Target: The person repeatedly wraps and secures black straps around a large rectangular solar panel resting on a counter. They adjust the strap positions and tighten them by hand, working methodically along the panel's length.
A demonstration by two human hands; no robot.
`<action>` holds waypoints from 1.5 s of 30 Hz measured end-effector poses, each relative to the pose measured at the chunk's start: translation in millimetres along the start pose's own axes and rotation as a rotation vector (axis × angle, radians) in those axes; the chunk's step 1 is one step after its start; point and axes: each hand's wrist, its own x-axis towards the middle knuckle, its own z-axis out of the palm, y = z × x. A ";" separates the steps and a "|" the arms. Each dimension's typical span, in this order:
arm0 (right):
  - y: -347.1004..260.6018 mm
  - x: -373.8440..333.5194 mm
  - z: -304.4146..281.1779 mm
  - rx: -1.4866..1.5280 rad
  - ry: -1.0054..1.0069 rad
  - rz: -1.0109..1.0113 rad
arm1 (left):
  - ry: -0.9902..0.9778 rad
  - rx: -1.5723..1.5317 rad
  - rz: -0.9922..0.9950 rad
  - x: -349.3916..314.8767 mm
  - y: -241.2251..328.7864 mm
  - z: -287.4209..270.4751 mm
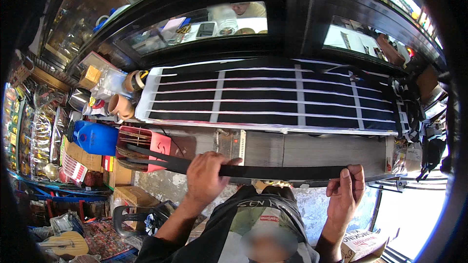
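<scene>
A long flat black strip (pixel 282 171) stretches sideways in front of my body, over the near edge of the grey bench (pixel 336 148). My left hand (pixel 207 178) is closed around it, with a tail of the strip running on to the left past the pink bin. At the strip's right end, my right hand (pixel 347 190) pinches it between thumb and fingers. Beyond the bench lies a wide stack of white sheets (pixel 301 122) carrying rows of black strips. On the bench near my left hand, a white perforated bar (pixel 242 147) stands beside a worn metal plate.
A pink bin (pixel 157 151) holding curved brown pieces and a blue jug (pixel 92 137) stand at the left. Brown cups (pixel 120 107) sit by the stack's left end. Dark straps (pixel 414 102) hang at the right. Behind the stack rises a dark frame (pixel 287 34) with glass panels.
</scene>
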 end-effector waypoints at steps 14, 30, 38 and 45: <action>-0.3 101.3 -160.1 -0.050 0.160 0.042 | -0.046 0.323 0.024 5.2 -7.3 9.5; 91.2 200.9 -352.2 0.001 0.580 0.241 | -0.259 0.492 -0.059 8.7 -68.7 -15.0; 144.5 253.2 -417.8 -0.421 0.953 0.103 | -0.697 0.280 -0.169 60.0 48.1 -15.1; 168.9 294.9 -441.3 -0.838 1.080 -0.192 | -0.736 0.201 -0.329 79.3 50.2 -12.0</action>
